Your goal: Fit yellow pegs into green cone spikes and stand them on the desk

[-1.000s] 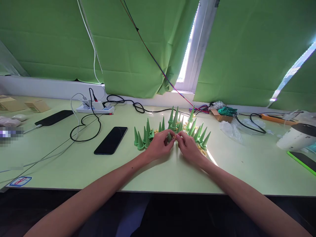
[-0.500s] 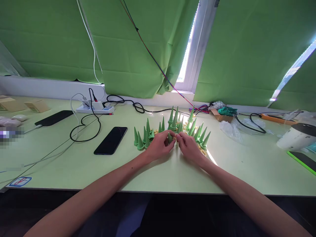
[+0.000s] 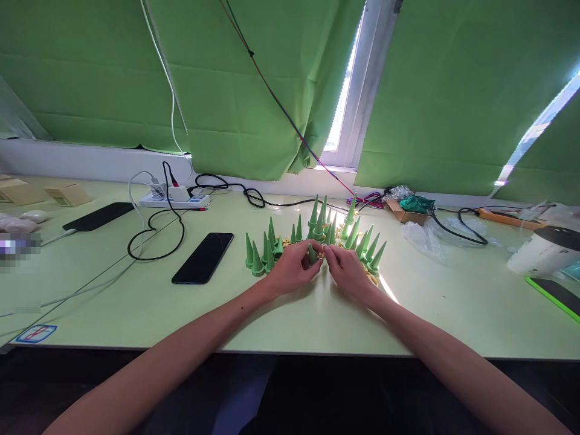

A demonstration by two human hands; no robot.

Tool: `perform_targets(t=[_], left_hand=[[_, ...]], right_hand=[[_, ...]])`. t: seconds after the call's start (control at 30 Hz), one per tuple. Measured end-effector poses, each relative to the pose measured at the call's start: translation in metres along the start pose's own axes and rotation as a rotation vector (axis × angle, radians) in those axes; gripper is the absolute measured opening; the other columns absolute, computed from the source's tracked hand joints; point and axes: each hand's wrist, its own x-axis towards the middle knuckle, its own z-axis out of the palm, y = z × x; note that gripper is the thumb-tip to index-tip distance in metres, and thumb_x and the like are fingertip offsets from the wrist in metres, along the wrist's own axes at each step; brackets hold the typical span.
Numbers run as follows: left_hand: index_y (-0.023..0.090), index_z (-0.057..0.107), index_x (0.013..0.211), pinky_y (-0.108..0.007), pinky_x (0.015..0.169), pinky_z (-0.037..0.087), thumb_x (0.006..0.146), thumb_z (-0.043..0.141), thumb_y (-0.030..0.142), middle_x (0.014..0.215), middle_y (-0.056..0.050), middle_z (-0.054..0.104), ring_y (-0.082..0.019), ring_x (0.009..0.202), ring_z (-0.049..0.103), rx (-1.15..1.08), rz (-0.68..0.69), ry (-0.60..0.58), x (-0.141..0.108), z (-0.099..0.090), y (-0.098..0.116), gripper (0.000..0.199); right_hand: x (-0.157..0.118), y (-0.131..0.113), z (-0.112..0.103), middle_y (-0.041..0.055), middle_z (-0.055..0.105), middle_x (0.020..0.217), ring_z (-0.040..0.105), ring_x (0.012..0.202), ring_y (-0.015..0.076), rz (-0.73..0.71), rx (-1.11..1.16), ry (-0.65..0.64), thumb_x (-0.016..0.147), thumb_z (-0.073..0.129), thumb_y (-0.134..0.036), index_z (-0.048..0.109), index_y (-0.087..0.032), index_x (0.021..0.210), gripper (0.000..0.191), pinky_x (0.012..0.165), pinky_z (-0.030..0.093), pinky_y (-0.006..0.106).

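Note:
My left hand (image 3: 294,264) is closed around a small green cone (image 3: 312,254), with its tip showing above the fingers. Small gold-coloured pieces (image 3: 319,255) show at the cone's side, between the two hands. Right beside it, my right hand (image 3: 348,269) has thumb and forefinger pinched together; what they hold, if anything, is too small to make out. Several more green cones (image 3: 257,261) stand upright on flared bases to the left, behind and to the right (image 3: 376,258) of my hands. Yellowish ring-like pieces (image 3: 372,279) lie among them.
A black phone (image 3: 203,258) lies on the pale table (image 3: 290,329) left of the cones. Behind it are a power strip (image 3: 174,200) and looped black cables (image 3: 256,198). On the right are a small cardboard box (image 3: 410,213), clear plastic wrap (image 3: 425,238) and a tipped white cup (image 3: 541,251).
Almost nothing differs. The fingertips of both hands have shifted very slightly at the cone, and the gold pieces beside it show a little more.

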Motion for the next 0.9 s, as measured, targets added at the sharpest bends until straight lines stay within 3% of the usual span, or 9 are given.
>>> perform_targets(t=[0.33, 0.6, 0.9], left_hand=[[0.017, 0.061, 0.092, -0.02, 0.051, 0.039, 0.091, 0.057, 0.028, 0.067, 0.003, 0.059, -0.006, 0.048, 0.046, 0.004, 0.008, 0.003, 0.0003, 0.0007, -0.0009, 0.013], [0.017, 0.061, 0.09, -0.02, 0.053, 0.039, 0.093, 0.055, 0.03, 0.067, 0.003, 0.059, -0.006, 0.049, 0.046, 0.029, -0.021, 0.021, 0.002, -0.0015, 0.0038, 0.015], [0.017, 0.063, 0.09, -0.022, 0.054, 0.042, 0.093, 0.054, 0.029, 0.078, 0.0, 0.066, -0.007, 0.052, 0.048, 0.018, -0.028, 0.0, 0.0011, 0.0001, 0.0018, 0.015]], right_hand=[[0.0, 0.0027, 0.0018, -0.0024, 0.044, 0.057, 0.034, 0.054, 0.0123, 0.01, -0.013, 0.023, 0.102, 0.035, -0.042, 0.035, -0.021, 0.063, 0.044, 0.054, 0.026, 0.029], [-0.0034, -0.0032, 0.0006, -0.0033, 0.052, 0.063, 0.045, 0.055, 0.013, 0.061, 0.063, -0.013, 0.101, 0.038, -0.042, 0.048, -0.021, 0.083, 0.03, 0.056, 0.032, 0.026], [-0.0019, 0.001, 0.0021, -0.003, 0.048, 0.061, 0.039, 0.054, 0.0127, 0.026, 0.018, 0.017, 0.101, 0.038, -0.037, 0.039, -0.022, 0.072, 0.033, 0.054, 0.028, 0.027]])
